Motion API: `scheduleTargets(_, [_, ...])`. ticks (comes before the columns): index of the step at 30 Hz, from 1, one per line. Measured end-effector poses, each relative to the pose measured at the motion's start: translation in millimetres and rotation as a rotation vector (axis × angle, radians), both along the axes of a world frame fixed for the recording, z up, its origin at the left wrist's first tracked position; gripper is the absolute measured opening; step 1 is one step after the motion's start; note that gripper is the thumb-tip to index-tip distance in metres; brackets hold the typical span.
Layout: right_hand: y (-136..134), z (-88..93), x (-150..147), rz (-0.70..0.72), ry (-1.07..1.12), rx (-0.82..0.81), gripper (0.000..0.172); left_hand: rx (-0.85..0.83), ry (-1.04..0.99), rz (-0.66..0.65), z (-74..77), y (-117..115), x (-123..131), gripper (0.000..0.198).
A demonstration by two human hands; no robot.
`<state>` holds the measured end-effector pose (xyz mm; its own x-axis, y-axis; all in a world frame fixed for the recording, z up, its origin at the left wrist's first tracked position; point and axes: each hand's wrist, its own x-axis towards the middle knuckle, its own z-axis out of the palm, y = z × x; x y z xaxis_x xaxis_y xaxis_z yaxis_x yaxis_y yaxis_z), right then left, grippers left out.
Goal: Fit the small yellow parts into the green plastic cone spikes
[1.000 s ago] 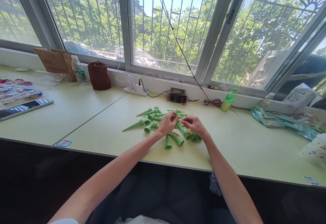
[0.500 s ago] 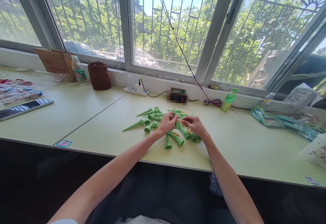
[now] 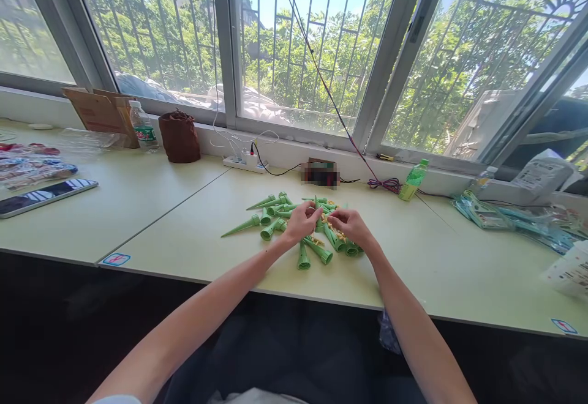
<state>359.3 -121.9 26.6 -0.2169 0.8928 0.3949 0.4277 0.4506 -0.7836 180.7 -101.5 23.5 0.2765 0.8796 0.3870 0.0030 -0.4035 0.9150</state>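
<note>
Barely anything shifts from the earlier frames: the tip of the upright green spike [image 3: 316, 205] sits slightly further left than a second ago, and both hands keep nearly the same place. Left hand [image 3: 301, 221] grasps that spike above the pile of green spikes [image 3: 242, 226], midway between the tabletop's [image 3: 174, 232] front and back edges. Right hand [image 3: 351, 225] has its fingertips drawn together beside it, near small yellow pieces [image 3: 316, 242]; whether it grips one, I cannot tell. Near the back edge, right of the pile, stands a green bottle [image 3: 413, 180].
</note>
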Motion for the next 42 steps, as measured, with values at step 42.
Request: scheduleTargets(42, [-0.1,0.4,0.2,0.105,0.053,-0.074,0.028,0.223,0.096,0.127,-0.1,1.9,-0.1,0.024])
